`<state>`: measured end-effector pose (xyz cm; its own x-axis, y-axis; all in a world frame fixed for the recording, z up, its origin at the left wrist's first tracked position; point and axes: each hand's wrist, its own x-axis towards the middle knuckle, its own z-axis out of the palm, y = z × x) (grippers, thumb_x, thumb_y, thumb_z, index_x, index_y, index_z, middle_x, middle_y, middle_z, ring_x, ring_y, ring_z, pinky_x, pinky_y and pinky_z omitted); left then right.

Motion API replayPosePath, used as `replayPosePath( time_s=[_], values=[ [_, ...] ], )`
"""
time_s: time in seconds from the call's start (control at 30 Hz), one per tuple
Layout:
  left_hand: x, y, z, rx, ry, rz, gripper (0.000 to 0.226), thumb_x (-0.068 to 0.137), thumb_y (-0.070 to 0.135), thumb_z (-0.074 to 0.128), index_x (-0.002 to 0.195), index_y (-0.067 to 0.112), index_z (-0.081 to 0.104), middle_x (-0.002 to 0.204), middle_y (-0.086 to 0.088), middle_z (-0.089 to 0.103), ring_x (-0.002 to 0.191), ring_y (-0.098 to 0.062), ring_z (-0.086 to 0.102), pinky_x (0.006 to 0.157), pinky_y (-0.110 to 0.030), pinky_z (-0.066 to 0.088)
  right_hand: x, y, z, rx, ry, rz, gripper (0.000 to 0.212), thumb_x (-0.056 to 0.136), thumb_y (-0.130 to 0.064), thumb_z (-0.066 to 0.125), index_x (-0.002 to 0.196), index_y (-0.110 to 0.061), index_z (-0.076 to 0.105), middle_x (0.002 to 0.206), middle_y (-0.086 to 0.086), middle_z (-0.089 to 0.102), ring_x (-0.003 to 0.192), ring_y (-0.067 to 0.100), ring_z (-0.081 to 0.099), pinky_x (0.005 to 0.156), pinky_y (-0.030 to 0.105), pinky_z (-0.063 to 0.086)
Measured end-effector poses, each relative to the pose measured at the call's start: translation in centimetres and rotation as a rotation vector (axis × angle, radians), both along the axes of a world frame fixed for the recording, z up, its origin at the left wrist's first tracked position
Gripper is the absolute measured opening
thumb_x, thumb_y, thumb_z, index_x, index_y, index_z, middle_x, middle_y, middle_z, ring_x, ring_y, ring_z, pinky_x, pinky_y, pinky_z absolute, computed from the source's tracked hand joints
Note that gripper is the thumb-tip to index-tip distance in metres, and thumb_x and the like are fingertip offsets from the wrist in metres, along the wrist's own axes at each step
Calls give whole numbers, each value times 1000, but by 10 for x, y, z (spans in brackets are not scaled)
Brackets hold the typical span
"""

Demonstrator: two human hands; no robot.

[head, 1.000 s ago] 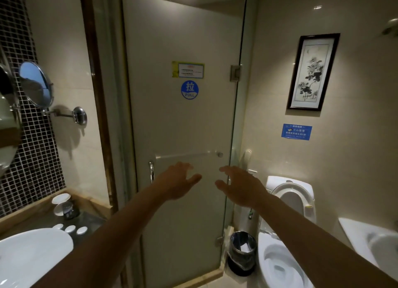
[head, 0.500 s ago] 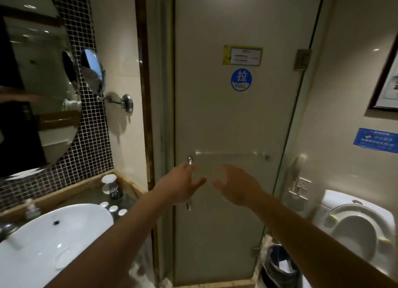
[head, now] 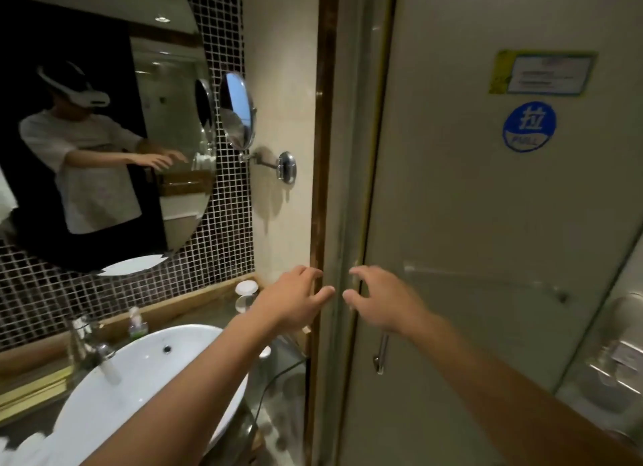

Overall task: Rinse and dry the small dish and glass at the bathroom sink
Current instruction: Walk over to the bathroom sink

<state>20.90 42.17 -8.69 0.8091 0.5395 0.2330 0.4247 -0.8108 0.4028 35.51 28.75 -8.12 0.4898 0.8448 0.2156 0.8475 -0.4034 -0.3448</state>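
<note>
The white sink (head: 139, 378) sits low on the left, with the small dish (head: 246, 287) and glass (head: 244, 303) on the tabletop (head: 195, 317) behind it. Left hand (head: 292, 302) and right hand (head: 382, 300) hang open and empty; best to reach left and lift the dish first.

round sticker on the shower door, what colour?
Blue with white lettering; the round sticker shows clearly in the head view, upper right on the door.

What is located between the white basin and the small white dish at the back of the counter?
In the head view, the left hand and wrist cross between basin and dish.
</note>
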Motion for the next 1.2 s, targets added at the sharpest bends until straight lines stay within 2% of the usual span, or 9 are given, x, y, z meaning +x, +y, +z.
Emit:
replayPosePath(
  time_s=[0.13, 0.3, 0.47, 0.6, 0.93, 1.2],
  values=[
    [-19, 38, -9, -29, 7, 107, 66, 87, 66, 37, 138, 25, 43, 143, -1, 46, 120, -18, 52, 98, -43, 45, -9, 51, -7, -17, -19, 95, 59, 93, -56, 50, 148, -33, 42, 151, -5, 50, 131, 18, 52, 99, 41, 47],
    [-42, 95, -18, -22, 14, 203, 61, 90, 60, 41, 137, 23, 45, 140, -2, 48, 120, -19, 49, 98, -40, 43, -27, 127, -19, -19, 2, 187, 56, 94, -55, 53, 145, -36, 44, 150, -8, 50, 130, 17, 53, 102, 42, 47],
    [-57, 165, -23, 12, 57, 251, 59, 90, 60, 40, 137, 23, 44, 138, -2, 48, 121, -20, 49, 99, -41, 42, -37, 204, -24, -29, -23, 250, 46, 89, -58, 46, 126, -33, 56, 131, -4, 63, 114, 20, 60, 90, 44, 51],
    [-60, 212, -22, 28, 61, 274, 62, 90, 60, 39, 138, 21, 43, 142, -4, 47, 126, -19, 46, 103, -41, 40, -33, 249, -26, -35, -11, 271, 61, 89, -58, 46, 144, -33, 47, 148, -6, 53, 131, 17, 51, 104, 43, 45],
    [-79, 286, -29, 6, 48, 413, 60, 91, 57, 39, 140, 23, 42, 146, 0, 43, 129, -18, 43, 105, -44, 38, -35, 356, -34, -59, -9, 410, 64, 89, -58, 47, 146, -29, 45, 147, -2, 54, 132, 20, 51, 105, 46, 46],
    [-126, 353, -70, -76, 76, 508, 60, 91, 57, 40, 140, 24, 41, 146, 1, 43, 129, -17, 42, 104, -43, 39, -81, 439, -76, -136, -51, 566, 63, 90, -62, 45, 145, -31, 46, 143, -5, 55, 127, 19, 55, 99, 44, 48]
  ],
)
